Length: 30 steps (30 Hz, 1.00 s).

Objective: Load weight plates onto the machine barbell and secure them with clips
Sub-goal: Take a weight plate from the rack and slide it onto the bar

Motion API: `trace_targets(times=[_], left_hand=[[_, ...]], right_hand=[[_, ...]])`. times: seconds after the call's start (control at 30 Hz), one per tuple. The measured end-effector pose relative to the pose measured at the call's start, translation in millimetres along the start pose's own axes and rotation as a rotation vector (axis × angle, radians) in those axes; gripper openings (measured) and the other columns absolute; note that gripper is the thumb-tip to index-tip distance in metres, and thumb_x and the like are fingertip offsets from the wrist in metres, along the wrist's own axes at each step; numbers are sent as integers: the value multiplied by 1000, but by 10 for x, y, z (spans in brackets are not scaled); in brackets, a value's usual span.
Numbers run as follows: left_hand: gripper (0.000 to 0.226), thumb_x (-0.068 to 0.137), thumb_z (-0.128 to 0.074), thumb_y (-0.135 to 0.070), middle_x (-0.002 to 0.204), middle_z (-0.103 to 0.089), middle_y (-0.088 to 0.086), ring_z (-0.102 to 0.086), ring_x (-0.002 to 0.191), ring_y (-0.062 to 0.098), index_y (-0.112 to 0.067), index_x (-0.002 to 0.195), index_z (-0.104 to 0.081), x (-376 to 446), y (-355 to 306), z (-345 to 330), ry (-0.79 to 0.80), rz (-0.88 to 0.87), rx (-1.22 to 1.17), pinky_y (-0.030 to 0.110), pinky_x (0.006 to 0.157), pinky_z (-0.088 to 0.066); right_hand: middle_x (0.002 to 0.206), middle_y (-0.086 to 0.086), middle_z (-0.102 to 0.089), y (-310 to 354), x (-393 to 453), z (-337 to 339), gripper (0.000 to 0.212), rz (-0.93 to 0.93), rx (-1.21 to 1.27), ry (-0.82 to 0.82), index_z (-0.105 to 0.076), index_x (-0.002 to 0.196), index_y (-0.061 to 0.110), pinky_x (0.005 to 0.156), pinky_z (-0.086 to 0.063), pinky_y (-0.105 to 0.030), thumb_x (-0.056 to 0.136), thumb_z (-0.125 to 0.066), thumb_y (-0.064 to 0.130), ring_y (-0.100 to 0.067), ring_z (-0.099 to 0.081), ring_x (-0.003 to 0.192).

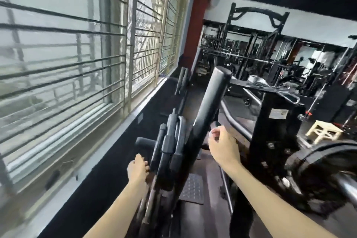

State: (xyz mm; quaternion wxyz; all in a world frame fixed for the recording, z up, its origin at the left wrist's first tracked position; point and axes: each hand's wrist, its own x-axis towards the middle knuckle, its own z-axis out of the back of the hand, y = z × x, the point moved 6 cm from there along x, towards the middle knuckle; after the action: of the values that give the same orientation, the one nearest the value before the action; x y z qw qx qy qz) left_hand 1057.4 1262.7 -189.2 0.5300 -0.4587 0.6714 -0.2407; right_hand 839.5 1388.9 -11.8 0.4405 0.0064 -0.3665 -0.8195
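Several black weight plates (171,141) stand edge-on on a storage rack in the middle of the view, with a short black peg (144,142) sticking out to their left. My left hand (138,169) reaches in from below, and its fingertips are at the rim of the nearest plate; no grip shows. My right hand (222,146) hovers just right of a thick black slanted post (210,106), fingers loosely curled and holding nothing. At the lower right, a large black plate (318,170) sits on the machine's chrome barbell sleeve (347,183). I see no clips.
A barred window (77,54) and a black ledge (108,160) run along the left. A black machine upright (274,121) stands right of the post, with a small cream stool (324,131) beyond it. A textured foot plate (193,189) lies on the floor. Racks fill the background.
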Motion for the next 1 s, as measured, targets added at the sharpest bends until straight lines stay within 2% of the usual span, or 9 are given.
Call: trace_targets(times=[0.13,0.23,0.3,0.4,0.53,0.63,0.73,0.87,1.0], left_hand=[[53,100,-45,-53,85,-56,6,-52,64,18,-2,111,-56,550,47,142,32,201,-21,29,49,-44],[83,92,-45,-71,138,-54,15,-60,113,33,-11,149,-42,804,135,91,94,397,-49,42,87,-50],[95,87,-42,-80,159,-33,15,-52,124,40,-16,156,-32,847,114,-4,172,484,-47,46,86,-47],[101,78,-42,-88,142,-45,19,-58,110,44,-14,146,-36,955,167,-168,232,553,-82,50,65,-48],[95,71,-38,-95,90,-50,17,-56,79,35,-5,100,-51,1120,307,-257,311,629,-116,50,76,-48],[94,72,-35,-96,89,-47,20,-54,83,38,-4,88,-47,1191,369,-272,334,695,-231,58,96,-41],[89,73,-44,-91,86,-49,21,-56,81,39,-3,83,-49,1252,354,-318,335,711,-225,57,84,-45],[75,71,-61,-70,106,-54,26,-56,112,41,0,95,-51,1407,364,-260,350,748,-218,59,108,-38],[67,74,-69,-56,120,-51,22,-59,107,44,-7,112,-46,1561,283,-170,272,713,-154,63,91,-44]], right_hand=[[113,-7,-71,633,365,-796,16,92,-87,186,-63,108,19,89,-49,-37,97,-53,24,-33,-62,108],[115,-6,-68,974,619,-1343,24,201,-234,279,-66,107,18,95,-50,-41,97,-48,29,-33,-57,118],[123,-6,-65,1078,774,-1636,31,241,-392,311,-69,110,17,103,-46,-43,98,-46,33,-33,-51,123],[140,-7,-53,1057,958,-1952,46,222,-643,354,-69,119,15,112,-34,-49,100,-42,46,-33,-38,133],[158,-11,-33,918,1064,-2170,65,147,-868,362,-64,133,15,118,-20,-54,99,-38,63,-35,-19,146],[167,-13,-16,902,1078,-2271,75,144,-1039,403,-57,142,19,120,-5,-61,93,-38,73,-39,2,154],[168,-15,-12,920,1106,-2334,75,133,-1115,415,-54,145,21,119,-4,-64,92,-44,73,-42,5,153],[168,-14,-11,895,1120,-2404,67,90,-1147,373,-50,148,24,120,-3,-64,93,-57,60,-42,7,153],[167,-14,-18,955,1094,-2439,56,89,-1094,333,-62,138,25,119,1,-65,94,-55,59,-41,9,153]])
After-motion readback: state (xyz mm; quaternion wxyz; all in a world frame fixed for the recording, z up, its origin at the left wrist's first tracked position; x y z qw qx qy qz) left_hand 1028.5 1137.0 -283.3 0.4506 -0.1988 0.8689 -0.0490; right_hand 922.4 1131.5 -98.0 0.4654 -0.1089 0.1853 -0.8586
